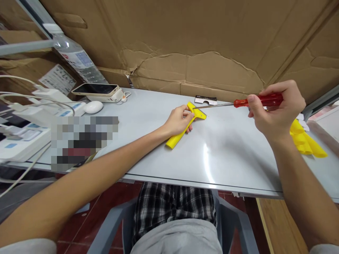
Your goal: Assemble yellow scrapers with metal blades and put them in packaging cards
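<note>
Forearms lead in: left hand (178,121) pins yellow scraper (185,125) flat on table (225,155).
Right hand (275,107) closed around red screwdriver (261,100), tip at scraper head; keep shaft square, press down.

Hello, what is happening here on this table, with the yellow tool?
A seated person holds a yellow scraper flat on the grey table with the left hand. The right hand grips a red-handled screwdriver, whose tip touches the scraper's head. More yellow pieces lie beside the right wrist. A phone and a water bottle are at the far left.
</note>
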Motion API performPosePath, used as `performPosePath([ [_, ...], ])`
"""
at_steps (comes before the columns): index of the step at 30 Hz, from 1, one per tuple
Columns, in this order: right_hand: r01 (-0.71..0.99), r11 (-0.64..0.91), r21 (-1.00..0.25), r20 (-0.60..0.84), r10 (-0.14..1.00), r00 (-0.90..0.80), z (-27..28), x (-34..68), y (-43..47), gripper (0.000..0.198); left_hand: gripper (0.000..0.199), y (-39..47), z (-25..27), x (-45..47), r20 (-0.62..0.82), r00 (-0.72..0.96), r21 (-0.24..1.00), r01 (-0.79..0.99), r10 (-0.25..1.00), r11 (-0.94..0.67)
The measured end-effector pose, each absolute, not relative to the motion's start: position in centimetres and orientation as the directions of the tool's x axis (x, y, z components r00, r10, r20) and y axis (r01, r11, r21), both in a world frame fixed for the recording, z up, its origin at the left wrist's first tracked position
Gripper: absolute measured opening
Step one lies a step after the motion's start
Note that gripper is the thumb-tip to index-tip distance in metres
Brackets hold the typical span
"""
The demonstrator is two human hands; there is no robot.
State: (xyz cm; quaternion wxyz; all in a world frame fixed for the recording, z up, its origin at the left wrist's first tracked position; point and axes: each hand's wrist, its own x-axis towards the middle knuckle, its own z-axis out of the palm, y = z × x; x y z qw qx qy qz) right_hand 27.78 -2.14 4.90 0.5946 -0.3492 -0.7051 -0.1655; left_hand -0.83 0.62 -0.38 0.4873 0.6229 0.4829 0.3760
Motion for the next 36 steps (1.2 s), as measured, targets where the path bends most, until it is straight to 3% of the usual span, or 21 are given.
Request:
performPosePath([
  [11,0.710,0.694,-0.120,0.972,0.227,-0.057,5.5,27.3,-2.8,0.045,0.006,0.9,-0.8,-1.0,0.015,0.259,0.969,0.235,0.966,-0.077],
  [16,0.585,0.807,-0.086,0.959,0.226,-0.171,5.4,27.6,-2.4,0.040,0.008,0.9,-0.8,-1.0,0.018,0.254,0.968,0.236,0.967,-0.080],
  [19,0.549,0.826,-0.127,0.956,0.250,-0.154,5.5,27.0,-2.4,0.039,0.009,1.0,-0.9,-1.0,0.020,0.250,0.972,0.221,0.968,-0.077],
  [27,0.710,0.703,-0.043,0.983,0.158,-0.097,5.4,26.7,-2.2,0.031,0.010,1.0,-1.0,-0.9,0.036,0.253,0.974,0.208,0.967,-0.091],
  [36,0.605,0.796,-0.028,0.978,0.148,-0.149,5.2,26.8,-2.1,0.037,0.009,1.0,-1.0,-1.0,0.036,0.256,0.972,0.216,0.966,-0.093],
])
